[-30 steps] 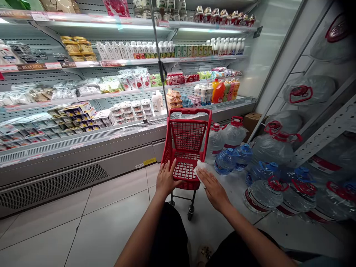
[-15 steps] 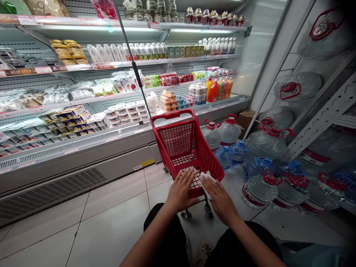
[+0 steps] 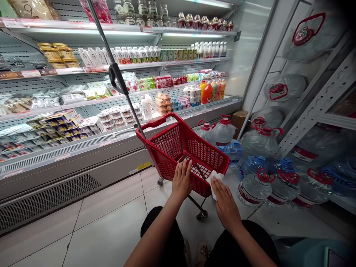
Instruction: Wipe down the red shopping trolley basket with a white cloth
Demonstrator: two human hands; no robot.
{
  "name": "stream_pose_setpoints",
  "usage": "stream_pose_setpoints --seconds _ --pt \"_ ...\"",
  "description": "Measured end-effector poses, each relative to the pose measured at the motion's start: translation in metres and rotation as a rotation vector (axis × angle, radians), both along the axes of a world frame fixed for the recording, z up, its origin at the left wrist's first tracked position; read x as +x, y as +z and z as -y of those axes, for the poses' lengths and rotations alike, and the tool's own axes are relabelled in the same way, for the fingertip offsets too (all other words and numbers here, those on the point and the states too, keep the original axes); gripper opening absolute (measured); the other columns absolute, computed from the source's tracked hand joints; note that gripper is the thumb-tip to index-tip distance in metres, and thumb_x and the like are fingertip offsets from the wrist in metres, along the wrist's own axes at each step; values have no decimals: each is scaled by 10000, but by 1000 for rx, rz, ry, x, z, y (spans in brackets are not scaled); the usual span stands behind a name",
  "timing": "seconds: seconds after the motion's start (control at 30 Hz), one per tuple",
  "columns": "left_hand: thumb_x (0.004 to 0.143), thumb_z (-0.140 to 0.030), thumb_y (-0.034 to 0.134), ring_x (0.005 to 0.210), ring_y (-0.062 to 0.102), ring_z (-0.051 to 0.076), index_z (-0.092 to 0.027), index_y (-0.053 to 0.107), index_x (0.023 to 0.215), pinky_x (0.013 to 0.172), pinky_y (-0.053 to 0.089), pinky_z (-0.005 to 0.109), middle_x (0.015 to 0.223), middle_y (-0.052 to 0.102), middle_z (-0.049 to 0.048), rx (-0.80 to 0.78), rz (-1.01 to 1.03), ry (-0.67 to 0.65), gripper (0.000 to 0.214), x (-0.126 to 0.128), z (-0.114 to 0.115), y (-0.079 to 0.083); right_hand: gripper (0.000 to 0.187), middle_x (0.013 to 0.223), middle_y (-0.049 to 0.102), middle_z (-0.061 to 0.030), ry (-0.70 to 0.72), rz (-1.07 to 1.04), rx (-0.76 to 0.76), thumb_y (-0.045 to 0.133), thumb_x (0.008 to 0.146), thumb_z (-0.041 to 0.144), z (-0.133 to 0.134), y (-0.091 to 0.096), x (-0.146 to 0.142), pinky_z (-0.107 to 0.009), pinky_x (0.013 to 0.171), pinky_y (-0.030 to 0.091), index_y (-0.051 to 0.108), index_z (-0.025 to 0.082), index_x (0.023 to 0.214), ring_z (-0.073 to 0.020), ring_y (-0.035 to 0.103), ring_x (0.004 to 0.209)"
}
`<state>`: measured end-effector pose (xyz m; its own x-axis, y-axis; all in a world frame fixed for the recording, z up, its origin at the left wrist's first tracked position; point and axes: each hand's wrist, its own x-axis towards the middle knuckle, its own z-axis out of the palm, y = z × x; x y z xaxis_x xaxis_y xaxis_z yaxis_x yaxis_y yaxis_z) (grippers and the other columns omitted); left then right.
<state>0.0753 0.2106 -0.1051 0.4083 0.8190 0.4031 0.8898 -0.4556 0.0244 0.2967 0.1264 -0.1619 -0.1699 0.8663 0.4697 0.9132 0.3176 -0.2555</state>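
Observation:
A small red shopping cart (image 3: 169, 148) stands on the tiled floor, tilted and turned so its corner faces me, with a long grey pole handle (image 3: 116, 79) rising to the upper left. My left hand (image 3: 181, 181) lies flat with fingers stretched on the cart's near rim. My right hand (image 3: 226, 204) presses a white cloth (image 3: 215, 178) flat against the cart's near right side.
A chilled shelf unit (image 3: 83, 148) with dairy packs and bottles runs along the left and back. Large water jugs (image 3: 254, 187) lie on the floor and on the white rack (image 3: 314, 107) at right. A cardboard box (image 3: 239, 118) sits in the corner.
The cart has swung round and tipped, its handle pole leaning further left. Both hands have stayed on the near rim, the right one still on the cloth.

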Motion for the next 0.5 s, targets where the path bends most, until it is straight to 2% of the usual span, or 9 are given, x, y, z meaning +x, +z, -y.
stream_pose_setpoints --seconds 0.17,0.27,0.33,0.4,0.43,0.5 --pt "784 -233 706 1615 190 390 -190 -74 1700 1297 235 599 1772 127 153 25 72 29 1203 33 17 -6 794 1758 205 -77 -19 61 75 342 1010 150 -4 12 -16 -522 1293 294 -35 217 1706 -267 278 1598" --pt "817 -270 692 1614 197 387 -207 -31 1707 1300 232 591 1777 116 125 24 68 -9 1149 39 25 -4 838 1762 181 -77 -27 91 108 353 982 108 -11 20 -13 -510 1295 296 -66 210 1701 -273 287 1594" --pt "875 -335 677 1618 215 330 -210 -9 1710 1318 226 523 1777 137 92 7 20 -96 1087 31 25 3 837 1761 186 -65 -36 102 113 338 979 92 -12 22 -3 -509 1303 275 -63 225 1702 -262 288 1594" --pt "944 -399 638 1620 227 270 -248 30 1712 1330 212 468 1774 166 46 6 -26 -158 992 12 20 14 815 1762 192 -50 -52 109 100 312 988 91 -12 19 12 -513 1307 254 -44 250 1704 -247 285 1596" --pt "972 -421 616 1620 229 253 -279 63 1711 1335 199 462 1770 182 25 18 -36 -154 935 -1 16 21 801 1763 189 -45 -67 108 89 300 995 96 -12 17 21 -519 1305 254 -32 260 1705 -243 281 1597" --pt "1002 -446 595 1623 217 266 -341 162 1699 1337 178 502 1762 213 9 73 -16 -39 828 -28 7 35 774 1770 160 -38 -120 88 67 283 1011 118 -14 10 39 -541 1292 275 -15 278 1707 -252 270 1601"
